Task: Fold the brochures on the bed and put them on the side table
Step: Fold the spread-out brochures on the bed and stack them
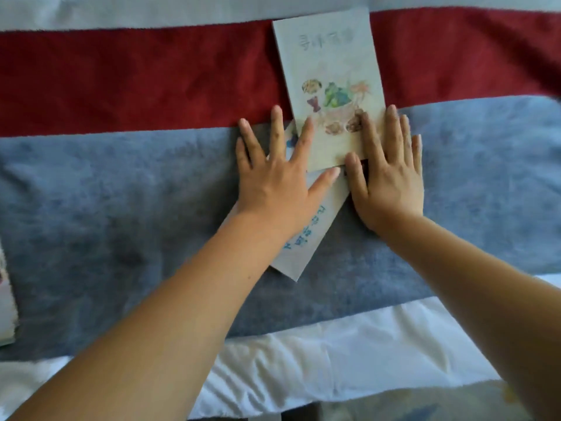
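Observation:
A folded pale brochure (pixel 329 71) with colourful drawings of food lies upright across the red and grey stripes of the bed. My left hand (pixel 277 174) lies flat with spread fingers; its index finger and thumb press the brochure's lower left corner. My right hand (pixel 387 174) lies flat too and presses the lower right corner. Beneath both hands a second folded brochure (pixel 300 247) with blue writing lies tilted, its lower end poking out between my forearms.
The bed cover has wide bands: white at the top, then red (pixel 136 83), grey-blue (pixel 106 223), and a white sheet (pixel 334 350) nearest me. At the far left edge a pale paper stack (pixel 6 305) shows only in part.

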`<state>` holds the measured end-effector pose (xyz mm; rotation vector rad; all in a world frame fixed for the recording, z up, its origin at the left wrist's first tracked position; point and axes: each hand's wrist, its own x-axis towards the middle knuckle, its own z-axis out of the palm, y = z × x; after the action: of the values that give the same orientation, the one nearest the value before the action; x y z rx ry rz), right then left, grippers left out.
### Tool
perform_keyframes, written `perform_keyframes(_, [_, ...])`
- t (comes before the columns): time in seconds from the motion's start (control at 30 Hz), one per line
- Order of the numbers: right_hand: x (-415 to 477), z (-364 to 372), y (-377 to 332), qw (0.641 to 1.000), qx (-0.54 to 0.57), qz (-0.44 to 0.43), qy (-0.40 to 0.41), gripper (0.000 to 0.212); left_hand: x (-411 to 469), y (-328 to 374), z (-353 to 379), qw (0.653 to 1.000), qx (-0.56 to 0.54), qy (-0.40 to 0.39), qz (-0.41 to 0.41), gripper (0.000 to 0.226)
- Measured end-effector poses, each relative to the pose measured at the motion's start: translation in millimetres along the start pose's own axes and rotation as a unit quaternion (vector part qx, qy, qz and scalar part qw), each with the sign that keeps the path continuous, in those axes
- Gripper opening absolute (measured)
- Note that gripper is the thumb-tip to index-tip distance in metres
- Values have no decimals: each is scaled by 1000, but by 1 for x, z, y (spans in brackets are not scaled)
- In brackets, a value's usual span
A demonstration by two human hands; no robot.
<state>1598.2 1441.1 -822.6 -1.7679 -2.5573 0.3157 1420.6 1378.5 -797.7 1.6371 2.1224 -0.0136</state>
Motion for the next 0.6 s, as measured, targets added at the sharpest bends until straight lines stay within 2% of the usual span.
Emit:
perform_keyframes(0.2, [1, 15, 4, 997, 4, -10, 77, 64, 12, 9, 31, 990, 30, 134, -3, 82])
perform_keyframes(0.6, [3, 12, 1, 997, 40, 2, 72, 63, 9, 9, 29, 989, 24, 149, 0, 88])
